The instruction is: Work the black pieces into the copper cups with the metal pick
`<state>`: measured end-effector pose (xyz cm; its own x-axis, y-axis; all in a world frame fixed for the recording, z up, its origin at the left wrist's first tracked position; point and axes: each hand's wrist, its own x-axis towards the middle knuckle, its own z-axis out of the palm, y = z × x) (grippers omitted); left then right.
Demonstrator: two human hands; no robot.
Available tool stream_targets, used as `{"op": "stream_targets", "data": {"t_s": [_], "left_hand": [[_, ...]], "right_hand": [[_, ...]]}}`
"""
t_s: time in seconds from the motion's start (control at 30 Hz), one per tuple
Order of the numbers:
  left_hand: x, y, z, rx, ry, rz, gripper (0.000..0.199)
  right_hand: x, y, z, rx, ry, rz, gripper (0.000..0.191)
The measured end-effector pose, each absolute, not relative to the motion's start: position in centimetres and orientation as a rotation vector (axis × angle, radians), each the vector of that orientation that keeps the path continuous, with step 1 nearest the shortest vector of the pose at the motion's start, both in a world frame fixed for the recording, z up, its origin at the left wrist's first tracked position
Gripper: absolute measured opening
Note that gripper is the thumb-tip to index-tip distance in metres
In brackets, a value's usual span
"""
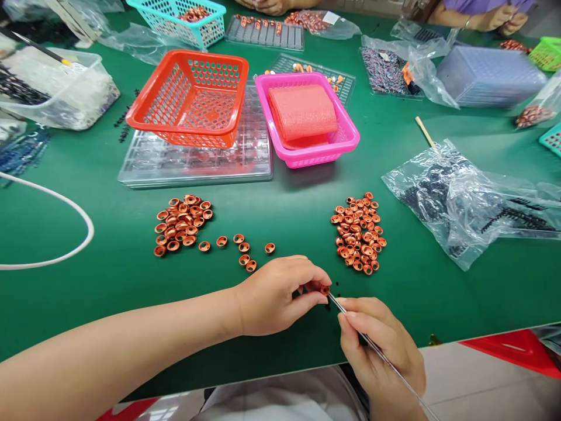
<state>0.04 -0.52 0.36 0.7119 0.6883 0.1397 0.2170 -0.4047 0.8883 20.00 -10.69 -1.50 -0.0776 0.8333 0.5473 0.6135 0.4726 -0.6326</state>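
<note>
Between the thumb and fingertips of my left hand [272, 295] is a small copper-coloured cup [324, 289]. My right hand [381, 345] pinches a thin metal rod [385, 358], whose tip meets the cup. Whether the tip is inside it, I cannot tell. A pile of similar cups [357, 234] lies beyond my right hand, and another pile [182, 225] is farther left. Several loose cups [243, 247] lie between the piles, just past my left wrist. Tiny black bits [337, 285] dot the table near my fingertips.
An orange basket [193, 126] stands on stacked clear trays [197, 166]. Beside it, a pink basket [318, 155] holds pink foam. Plastic bags with black parts [456, 193] lie right. A white cable [83, 219] loops in from the left. Other people's hands [499, 19] show across the green table.
</note>
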Motion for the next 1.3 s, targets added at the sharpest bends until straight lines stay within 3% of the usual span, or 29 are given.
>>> {"op": "stream_targets", "data": {"t_s": [1.3], "left_hand": [[0.25,-1.16,0.63,1.957,0.656,0.619,0.008]], "right_hand": [[19.84,-10.61,-0.64,-1.184,-1.821,0.278,0.037]]}}
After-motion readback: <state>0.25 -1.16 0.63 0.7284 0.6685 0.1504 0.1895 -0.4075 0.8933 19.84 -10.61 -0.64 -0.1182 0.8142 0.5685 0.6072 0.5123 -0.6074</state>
